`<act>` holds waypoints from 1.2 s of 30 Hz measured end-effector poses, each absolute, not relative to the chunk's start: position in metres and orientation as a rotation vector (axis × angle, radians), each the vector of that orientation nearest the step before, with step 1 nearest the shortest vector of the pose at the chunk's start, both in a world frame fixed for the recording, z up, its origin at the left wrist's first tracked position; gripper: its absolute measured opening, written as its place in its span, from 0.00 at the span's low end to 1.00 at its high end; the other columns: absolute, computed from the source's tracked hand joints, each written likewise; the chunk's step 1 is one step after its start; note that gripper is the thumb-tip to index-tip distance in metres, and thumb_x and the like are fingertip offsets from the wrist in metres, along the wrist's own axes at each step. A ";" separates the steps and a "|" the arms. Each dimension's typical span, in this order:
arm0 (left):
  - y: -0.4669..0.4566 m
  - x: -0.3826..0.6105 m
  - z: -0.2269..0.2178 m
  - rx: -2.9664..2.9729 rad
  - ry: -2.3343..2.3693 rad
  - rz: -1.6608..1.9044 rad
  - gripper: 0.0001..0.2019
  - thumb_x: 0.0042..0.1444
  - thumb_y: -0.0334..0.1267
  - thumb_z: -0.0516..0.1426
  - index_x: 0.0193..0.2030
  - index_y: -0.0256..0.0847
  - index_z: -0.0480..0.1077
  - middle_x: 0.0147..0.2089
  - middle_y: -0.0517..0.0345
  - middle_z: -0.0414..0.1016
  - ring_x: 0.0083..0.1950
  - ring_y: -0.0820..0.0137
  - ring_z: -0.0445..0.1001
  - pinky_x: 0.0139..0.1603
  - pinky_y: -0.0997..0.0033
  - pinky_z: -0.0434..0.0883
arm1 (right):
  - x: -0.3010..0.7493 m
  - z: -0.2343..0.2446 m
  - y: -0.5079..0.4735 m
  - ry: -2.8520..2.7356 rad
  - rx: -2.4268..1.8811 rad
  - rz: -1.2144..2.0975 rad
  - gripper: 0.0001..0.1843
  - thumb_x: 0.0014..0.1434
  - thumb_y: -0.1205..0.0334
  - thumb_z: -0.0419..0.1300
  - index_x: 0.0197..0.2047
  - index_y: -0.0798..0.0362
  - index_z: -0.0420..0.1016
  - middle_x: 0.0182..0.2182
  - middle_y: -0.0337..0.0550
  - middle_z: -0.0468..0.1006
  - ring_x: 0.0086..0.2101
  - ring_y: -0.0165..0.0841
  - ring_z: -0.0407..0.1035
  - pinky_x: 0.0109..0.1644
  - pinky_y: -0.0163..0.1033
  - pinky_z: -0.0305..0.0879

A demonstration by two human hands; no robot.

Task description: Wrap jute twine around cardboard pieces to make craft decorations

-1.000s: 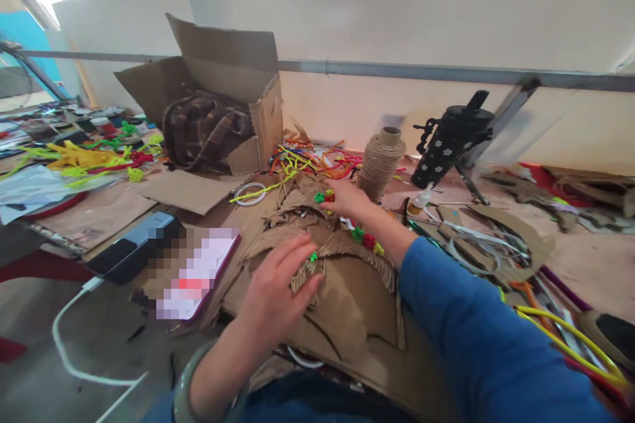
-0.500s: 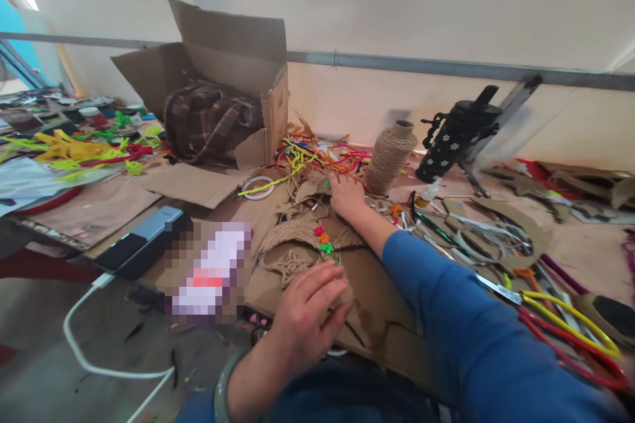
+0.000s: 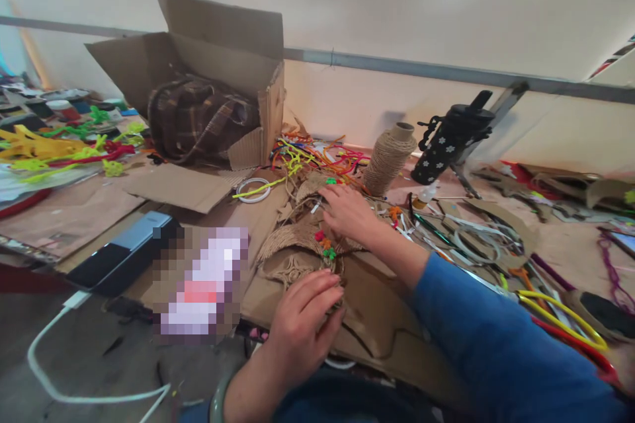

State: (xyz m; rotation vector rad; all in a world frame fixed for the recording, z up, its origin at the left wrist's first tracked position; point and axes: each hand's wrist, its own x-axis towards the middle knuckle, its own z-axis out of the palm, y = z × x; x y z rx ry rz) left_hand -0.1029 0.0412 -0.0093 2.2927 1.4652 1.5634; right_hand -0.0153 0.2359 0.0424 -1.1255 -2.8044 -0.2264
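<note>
A brown cardboard craft piece (image 3: 367, 310) wrapped with jute twine and dotted with small red, orange and green pom-poms (image 3: 325, 244) lies in front of me. My left hand (image 3: 300, 324) rests on its near part, fingers stretched and slightly curled over the twine. My right hand (image 3: 347, 211), in a blue sleeve, lies flat on the far end of the piece with fingers spread. Neither hand grips anything.
A twine spool (image 3: 387, 158) and a black flowered bottle (image 3: 449, 139) stand behind. Coloured pipe cleaners (image 3: 317, 155) and a tape ring (image 3: 252, 190) lie nearby. An open cardboard box (image 3: 208, 53) holds a plaid bag. A phone (image 3: 122, 254) with white cable lies left.
The view has shifted left and down. My right hand drew back a little from the piece's far tip and flattened; my left hand slid toward me along the piece.
</note>
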 end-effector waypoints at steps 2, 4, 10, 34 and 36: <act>0.039 -0.105 -0.009 2.273 1.460 1.580 0.12 0.55 0.26 0.56 0.46 0.39 0.69 0.45 0.46 0.78 0.52 0.63 0.74 0.52 0.60 0.74 | -0.022 0.046 0.224 -2.908 -0.953 -0.178 0.19 0.62 0.63 0.51 0.56 0.54 0.68 0.56 0.48 0.69 0.56 0.38 0.60 0.59 0.42 0.55; 0.037 -0.106 -0.008 2.258 1.461 1.589 0.12 0.54 0.26 0.56 0.46 0.39 0.69 0.45 0.47 0.78 0.52 0.63 0.75 0.52 0.60 0.74 | -0.036 0.047 0.216 -2.983 -0.826 -0.142 0.17 0.63 0.62 0.50 0.53 0.54 0.71 0.52 0.49 0.73 0.54 0.37 0.62 0.59 0.40 0.54; 0.031 -0.104 -0.007 2.240 1.475 1.626 0.11 0.54 0.27 0.57 0.44 0.39 0.70 0.42 0.48 0.80 0.49 0.63 0.76 0.49 0.62 0.75 | -0.092 0.040 0.212 -3.035 -0.864 -0.196 0.18 0.62 0.53 0.55 0.48 0.57 0.72 0.46 0.49 0.74 0.49 0.40 0.67 0.53 0.49 0.62; 0.034 -0.106 -0.005 2.189 1.442 1.579 0.09 0.53 0.30 0.58 0.42 0.39 0.72 0.42 0.49 0.81 0.47 0.63 0.78 0.50 0.62 0.75 | -0.089 0.048 0.251 -2.909 -1.198 0.182 0.18 0.63 0.51 0.53 0.48 0.55 0.72 0.44 0.48 0.76 0.43 0.37 0.72 0.47 0.46 0.68; 0.035 -0.106 -0.005 2.195 1.442 1.571 0.09 0.53 0.29 0.58 0.42 0.38 0.72 0.42 0.48 0.81 0.46 0.63 0.78 0.50 0.61 0.75 | -0.092 0.050 0.238 -2.961 -1.188 0.156 0.24 0.60 0.44 0.54 0.46 0.56 0.74 0.42 0.53 0.78 0.44 0.41 0.72 0.46 0.45 0.67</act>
